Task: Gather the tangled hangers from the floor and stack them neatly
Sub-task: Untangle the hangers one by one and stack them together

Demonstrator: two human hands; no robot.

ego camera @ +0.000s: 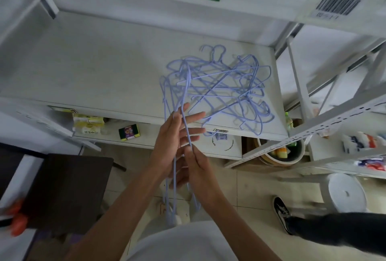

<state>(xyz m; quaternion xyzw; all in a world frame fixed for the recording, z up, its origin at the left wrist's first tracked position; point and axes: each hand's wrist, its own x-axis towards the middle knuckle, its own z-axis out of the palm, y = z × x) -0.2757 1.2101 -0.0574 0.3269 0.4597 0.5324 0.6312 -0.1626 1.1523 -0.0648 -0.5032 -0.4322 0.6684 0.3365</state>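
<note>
Head view: the hanger bundle (167, 196), long axis pointing shelfward, is pinched by the right hand (200, 168) and threaded through spread fingers of the left hand (174, 142), the tangle (219, 89) being seen on the shelf (104, 72) just beyond.

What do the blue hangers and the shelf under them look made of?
Hangers: thin wire, probably metal under a smooth light-blue coating, judging by the slender bent rods. Shelf: likely white-painted sheet metal, matte, with a folded front edge.

free: shelf (94, 68) left half | blocked: hanger tangle (219, 91) right, upright post (298, 81)
</note>
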